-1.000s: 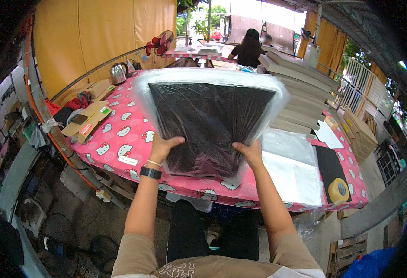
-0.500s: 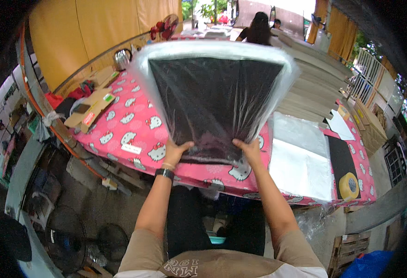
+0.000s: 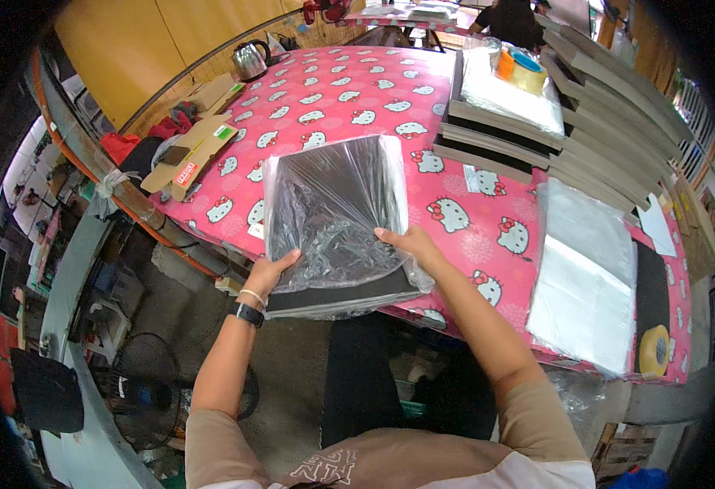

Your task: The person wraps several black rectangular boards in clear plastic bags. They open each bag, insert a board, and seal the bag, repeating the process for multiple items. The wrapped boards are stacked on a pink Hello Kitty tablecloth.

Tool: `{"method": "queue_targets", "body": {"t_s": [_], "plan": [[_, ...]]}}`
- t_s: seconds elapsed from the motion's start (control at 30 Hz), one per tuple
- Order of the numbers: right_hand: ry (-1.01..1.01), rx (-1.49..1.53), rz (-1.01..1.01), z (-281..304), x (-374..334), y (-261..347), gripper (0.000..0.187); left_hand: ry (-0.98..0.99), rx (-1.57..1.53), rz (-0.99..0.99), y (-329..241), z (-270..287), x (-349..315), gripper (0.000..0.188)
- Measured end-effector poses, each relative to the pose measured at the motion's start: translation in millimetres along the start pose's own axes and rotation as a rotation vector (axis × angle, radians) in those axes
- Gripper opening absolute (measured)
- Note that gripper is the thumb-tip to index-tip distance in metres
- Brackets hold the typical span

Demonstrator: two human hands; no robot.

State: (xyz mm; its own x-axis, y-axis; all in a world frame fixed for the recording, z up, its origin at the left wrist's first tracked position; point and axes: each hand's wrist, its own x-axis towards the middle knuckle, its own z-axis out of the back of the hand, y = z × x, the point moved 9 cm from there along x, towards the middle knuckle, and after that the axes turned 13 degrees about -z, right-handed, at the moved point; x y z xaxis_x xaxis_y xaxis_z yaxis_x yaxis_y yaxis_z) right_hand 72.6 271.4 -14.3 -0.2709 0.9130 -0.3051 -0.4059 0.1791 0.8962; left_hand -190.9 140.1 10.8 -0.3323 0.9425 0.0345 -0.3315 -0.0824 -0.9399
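In front of me a flat black board (image 3: 333,183) lies low over the table's near edge, inside a clear plastic bag (image 3: 337,261). The plastic is creased and bunched toward me, and a dark strip of the board shows at its near end. My left hand (image 3: 274,270) grips the near left side, thumb on top and fingers hidden at the edge. On the right side my right hand (image 3: 410,247) holds the bagged board the same way, its thumb pressed on the plastic.
A pink patterned cloth (image 3: 471,236) covers the table. Flat clear bags (image 3: 581,285) and a tape roll (image 3: 654,350) lie at right. Behind are stacked black boards (image 3: 496,138), more tape (image 3: 524,72) and tall grey stacks (image 3: 610,122). Cardboard (image 3: 190,163) and a kettle (image 3: 250,61) stand left.
The bagged board has come down from a raised, tilted position to lie low at the table edge. Both hands still hold it. My view has shifted, showing the stacks behind it.
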Motion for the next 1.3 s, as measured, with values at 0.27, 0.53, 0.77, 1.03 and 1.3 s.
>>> {"method": "queue_targets", "body": {"t_s": [0.27,0.53,0.77,1.03,1.3], "plan": [[-0.029,0.123,-0.115,-13,108,8,0.068,-0.309,-1.153,-0.064,39,12,53,0.06],[-0.06,0.288,-0.057,-25,101,39,0.058,-0.47,-1.206,0.108,16,-76,54,0.069],[-0.015,0.211,-0.023,-33,124,50,0.057,-0.674,-1.06,0.184,47,-69,99,0.044],[-0.081,0.418,0.279,-12,104,56,0.03,-0.841,-1.074,0.113,61,-40,176,0.04],[0.083,0.419,0.169,-12,124,48,0.015,-1.076,-0.961,0.125,65,-18,238,0.046]]}}
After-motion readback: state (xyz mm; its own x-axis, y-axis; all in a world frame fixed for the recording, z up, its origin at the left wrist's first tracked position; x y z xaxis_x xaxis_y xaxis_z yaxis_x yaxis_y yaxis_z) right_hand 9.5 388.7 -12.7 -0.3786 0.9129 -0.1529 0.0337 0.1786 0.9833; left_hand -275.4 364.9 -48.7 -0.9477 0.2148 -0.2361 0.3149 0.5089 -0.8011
